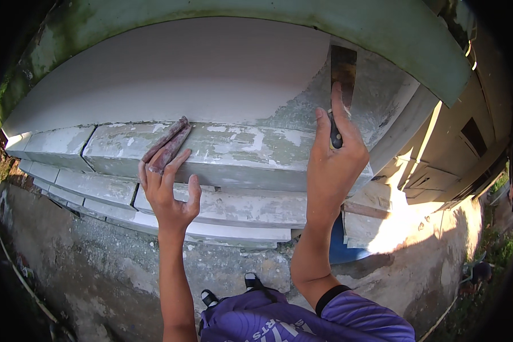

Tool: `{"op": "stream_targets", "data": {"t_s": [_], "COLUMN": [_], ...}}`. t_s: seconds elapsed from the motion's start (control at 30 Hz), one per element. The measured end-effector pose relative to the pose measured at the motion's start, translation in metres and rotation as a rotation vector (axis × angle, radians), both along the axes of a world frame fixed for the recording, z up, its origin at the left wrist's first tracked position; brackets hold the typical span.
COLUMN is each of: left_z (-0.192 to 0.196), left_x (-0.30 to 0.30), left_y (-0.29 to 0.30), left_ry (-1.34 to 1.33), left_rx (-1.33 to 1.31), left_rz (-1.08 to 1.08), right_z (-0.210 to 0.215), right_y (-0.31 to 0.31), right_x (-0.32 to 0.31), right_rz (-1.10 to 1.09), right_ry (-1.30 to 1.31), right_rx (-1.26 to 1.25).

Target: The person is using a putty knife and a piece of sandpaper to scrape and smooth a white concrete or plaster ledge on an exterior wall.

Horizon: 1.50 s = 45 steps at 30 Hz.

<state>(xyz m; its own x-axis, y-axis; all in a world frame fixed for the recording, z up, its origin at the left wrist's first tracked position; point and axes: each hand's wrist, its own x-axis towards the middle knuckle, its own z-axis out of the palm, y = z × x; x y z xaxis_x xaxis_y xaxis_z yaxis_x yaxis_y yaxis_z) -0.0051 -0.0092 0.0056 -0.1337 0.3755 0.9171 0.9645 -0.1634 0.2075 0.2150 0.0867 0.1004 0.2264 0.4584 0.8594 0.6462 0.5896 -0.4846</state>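
Scraper (345, 69) is clamped in right hand (337, 155), left hand (168, 196) clasping reddish sheet (170, 146) over ledge (248, 149).

The wall (171, 74) is in front of the person, with a beam (382, 34) along its far side. A ledge (239, 143) runs from left to right along the wall's near side, and more ledges (256, 206) sit below it, nearer the person. The left hand (168, 196) is at the top ledge, with a folded sheet (168, 145) in its fingers, over that ledge. The right hand (336, 151) is to the right and farther forward, with the scraper (343, 68) in it, over the wall's right part. Both shoes (253, 280) are on the ground (125, 273), between the two arms. Grass (490, 290) is far to the right.
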Motion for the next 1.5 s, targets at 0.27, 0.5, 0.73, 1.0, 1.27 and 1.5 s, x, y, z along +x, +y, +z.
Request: {"op": "stream_targets", "data": {"t_s": [0.27,0.5,0.73,1.0,1.27,1.5], "left_z": [0.006,0.006,0.002,-0.001,-0.002,0.002], "left_x": [0.002,0.001,0.002,-0.001,0.0,0.002], "left_y": [-0.004,-0.005,-0.003,-0.002,-0.001,-0.002], "left_ry": [0.002,-0.005,-0.017,-0.001,0.0,0.001], "left_rx": [-0.03,-0.035,-0.028,-0.03,-0.026,-0.009], "left_rz": [-0.01,-0.014,-0.028,-0.005,0.016,-0.013], "right_z": [0.011,0.012,0.017,0.008,0.009,0.001], "right_y": [-0.007,0.003,0.002,-0.006,-0.008,0.007], "right_x": [-0.005,0.004,0.001,0.002,0.002,0.0], "right_rz": [0.056,-0.021,0.052,0.074,0.055,-0.023], "right_ry": [0.072,-0.023,0.03,0.018,0.007,-0.055], "right_rx": [-0.017,0.085,-0.022,-0.055,-0.06,0.091]}}
